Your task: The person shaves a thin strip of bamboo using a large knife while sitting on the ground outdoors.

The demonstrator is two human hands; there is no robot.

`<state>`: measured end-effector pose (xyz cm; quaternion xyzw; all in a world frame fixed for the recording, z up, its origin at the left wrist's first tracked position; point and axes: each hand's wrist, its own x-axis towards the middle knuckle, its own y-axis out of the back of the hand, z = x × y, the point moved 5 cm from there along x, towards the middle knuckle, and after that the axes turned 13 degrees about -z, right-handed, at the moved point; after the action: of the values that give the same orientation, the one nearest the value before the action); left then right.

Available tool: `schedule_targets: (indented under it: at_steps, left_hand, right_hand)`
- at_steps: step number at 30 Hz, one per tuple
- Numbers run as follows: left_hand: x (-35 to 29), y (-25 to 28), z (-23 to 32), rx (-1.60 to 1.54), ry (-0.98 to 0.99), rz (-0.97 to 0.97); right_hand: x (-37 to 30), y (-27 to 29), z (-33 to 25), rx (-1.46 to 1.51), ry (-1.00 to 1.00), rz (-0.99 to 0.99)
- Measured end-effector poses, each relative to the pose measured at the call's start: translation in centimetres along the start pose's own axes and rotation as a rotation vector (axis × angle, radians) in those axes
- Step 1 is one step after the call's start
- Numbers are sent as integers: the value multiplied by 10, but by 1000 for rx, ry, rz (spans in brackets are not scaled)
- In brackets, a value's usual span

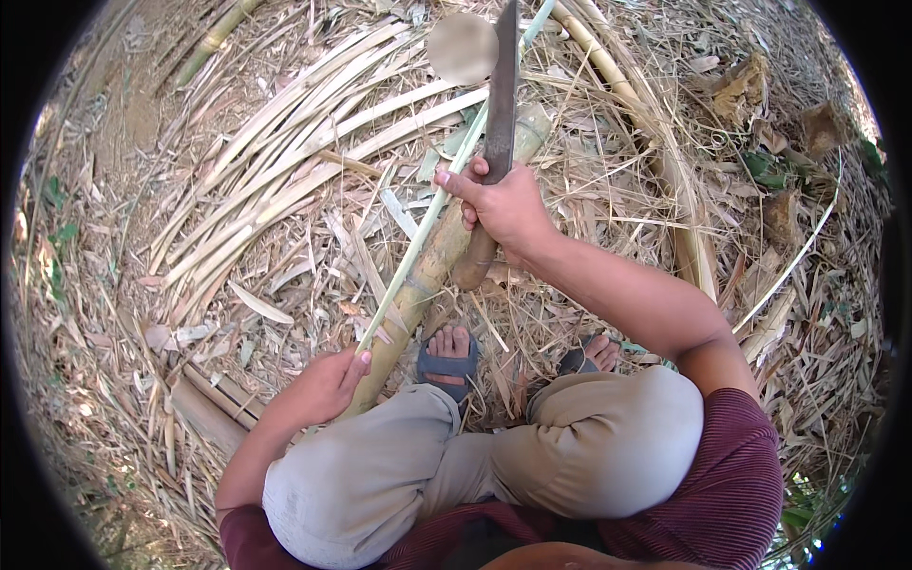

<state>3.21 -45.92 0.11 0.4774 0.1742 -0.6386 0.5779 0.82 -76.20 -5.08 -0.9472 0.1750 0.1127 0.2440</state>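
A pale green bamboo strip [408,255] slants up from lower left to the top of the view. My left hand [332,385] is closed on its near end, beside my left knee. My right hand [508,207] is wrapped round the machete's wooden handle [474,261], with the thumb reaching to the strip. The machete's long dark blade [503,95] points away from me, just right of the strip. Under the strip lies a thick yellowish bamboo pole [418,285], running from my left leg out past my right hand.
Several split bamboo strips [275,166] lie in a bundle at the far left. A long bamboo piece [608,66] rests at the far right. Dry leaves and shavings [589,247] cover the ground. My sandalled feet [446,366] are close to the pole. A round blurred patch hides a spot near the blade.
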Motion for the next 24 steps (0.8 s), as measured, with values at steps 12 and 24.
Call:
schedule_targets:
  at_steps: [12, 24]
  left_hand:
    - [128, 13, 66, -856, -191, -150]
    - [107, 5, 69, -305, -276, 651]
  right_hand:
    - [-22, 30, 20, -277, -3, -26]
    - [-66, 22, 40, -1533, 227, -244]
